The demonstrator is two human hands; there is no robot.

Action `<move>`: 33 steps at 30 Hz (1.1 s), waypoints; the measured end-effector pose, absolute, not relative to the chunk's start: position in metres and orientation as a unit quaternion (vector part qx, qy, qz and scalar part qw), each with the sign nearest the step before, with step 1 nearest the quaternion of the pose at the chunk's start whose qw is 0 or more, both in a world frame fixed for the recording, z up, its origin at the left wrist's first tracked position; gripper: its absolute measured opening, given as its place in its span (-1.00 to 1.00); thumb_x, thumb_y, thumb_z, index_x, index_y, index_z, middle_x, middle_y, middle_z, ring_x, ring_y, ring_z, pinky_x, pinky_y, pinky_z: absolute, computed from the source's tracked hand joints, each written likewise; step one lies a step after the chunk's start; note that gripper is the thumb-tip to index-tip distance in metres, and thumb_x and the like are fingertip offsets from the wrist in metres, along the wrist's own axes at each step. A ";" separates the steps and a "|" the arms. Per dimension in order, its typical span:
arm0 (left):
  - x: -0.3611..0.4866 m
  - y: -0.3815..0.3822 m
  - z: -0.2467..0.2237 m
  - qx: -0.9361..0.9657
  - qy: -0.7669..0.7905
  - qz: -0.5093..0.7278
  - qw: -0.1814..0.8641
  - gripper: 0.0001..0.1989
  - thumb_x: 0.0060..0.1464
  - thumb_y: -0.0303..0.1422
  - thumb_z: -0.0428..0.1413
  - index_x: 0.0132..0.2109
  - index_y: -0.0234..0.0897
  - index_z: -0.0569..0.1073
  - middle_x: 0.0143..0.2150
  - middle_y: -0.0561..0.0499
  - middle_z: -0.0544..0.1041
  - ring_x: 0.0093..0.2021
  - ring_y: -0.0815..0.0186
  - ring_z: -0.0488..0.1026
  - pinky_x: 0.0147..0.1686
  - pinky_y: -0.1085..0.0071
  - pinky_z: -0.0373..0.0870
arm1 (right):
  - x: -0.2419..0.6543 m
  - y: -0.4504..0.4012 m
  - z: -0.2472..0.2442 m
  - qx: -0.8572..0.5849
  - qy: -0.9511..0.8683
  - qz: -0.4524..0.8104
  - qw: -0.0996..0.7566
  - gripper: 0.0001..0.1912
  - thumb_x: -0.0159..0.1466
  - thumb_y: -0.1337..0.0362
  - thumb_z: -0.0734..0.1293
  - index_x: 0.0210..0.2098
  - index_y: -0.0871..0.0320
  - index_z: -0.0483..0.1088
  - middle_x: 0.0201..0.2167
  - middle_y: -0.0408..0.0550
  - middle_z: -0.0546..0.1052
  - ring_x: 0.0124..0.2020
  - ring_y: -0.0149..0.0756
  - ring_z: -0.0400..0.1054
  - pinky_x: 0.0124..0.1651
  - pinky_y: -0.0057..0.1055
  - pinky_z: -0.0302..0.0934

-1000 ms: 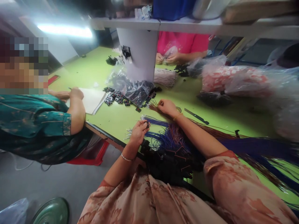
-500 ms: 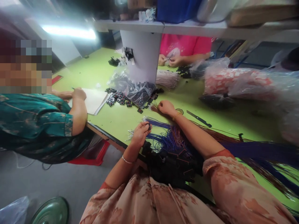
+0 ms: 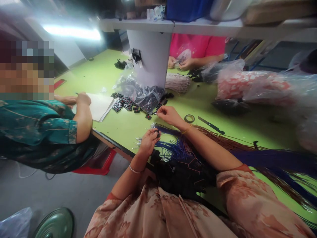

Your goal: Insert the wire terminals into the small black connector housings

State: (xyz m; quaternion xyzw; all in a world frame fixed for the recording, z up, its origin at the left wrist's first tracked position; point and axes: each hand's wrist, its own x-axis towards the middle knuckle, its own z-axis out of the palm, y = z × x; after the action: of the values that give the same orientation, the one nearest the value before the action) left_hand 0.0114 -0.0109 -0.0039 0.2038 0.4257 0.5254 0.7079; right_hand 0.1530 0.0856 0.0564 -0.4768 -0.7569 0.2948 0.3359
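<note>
Pinched in my left hand [image 3: 148, 140] is a small black part [image 3: 157, 133], above the table's front edge. My right hand [image 3: 166, 115] is closed at the fingertips on the metal end of a wire [image 3: 155, 113], further forward and to the right. Blue wires [image 3: 170, 145] with silvery tips lie just beside my left hand, and brown wires [image 3: 213, 135] run under my right forearm. A heap of black pieces [image 3: 185, 175] rests close to my body. Small black connectors [image 3: 125, 102] are spread ahead of my hands.
A tape roll [image 3: 189, 118] and a flat blade [image 3: 211, 125] lie right of my right hand. Behind the connectors stands a white panel [image 3: 151, 59] with a plastic bag [image 3: 150, 99] against it. One person writes on paper [image 3: 100, 107] at left; another works opposite.
My right hand has lifted and shifted left from the brown wires, with a wire end now at its fingertips. The tape roll shows more fully. My left hand has barely moved.
</note>
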 end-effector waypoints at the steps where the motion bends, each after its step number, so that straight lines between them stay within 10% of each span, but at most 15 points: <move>1: 0.012 -0.011 -0.004 0.204 0.424 0.527 0.708 -0.75 -0.08 -0.47 0.25 -0.21 -0.35 0.41 -0.30 -0.04 0.52 -0.33 0.40 0.46 -0.27 0.45 0.35 | 0.154 0.079 0.055 -0.475 -0.755 0.302 0.335 -0.85 0.10 0.28 0.22 -0.45 0.23 0.39 -0.54 -0.17 0.42 -0.51 -0.46 0.18 -0.41 -0.51 0.05; 33: 0.014 -0.009 -0.011 0.210 0.427 0.523 0.707 -0.79 -0.08 -0.47 0.24 -0.22 -0.35 0.45 -0.37 0.03 0.49 -0.40 0.46 0.42 -0.35 0.50 0.36 | 0.168 0.017 0.024 -0.397 -0.902 0.092 0.143 -0.85 0.24 0.30 0.18 -0.32 0.21 0.36 -0.37 0.04 0.45 -0.39 -0.29 0.20 -0.34 -0.39 -0.07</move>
State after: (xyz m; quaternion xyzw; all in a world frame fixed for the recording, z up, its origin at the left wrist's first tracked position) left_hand 0.0136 -0.0092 -0.0107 0.2100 0.4273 0.5234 0.7067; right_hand 0.1676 0.0171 0.0240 -0.3973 -0.9017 0.0925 0.1432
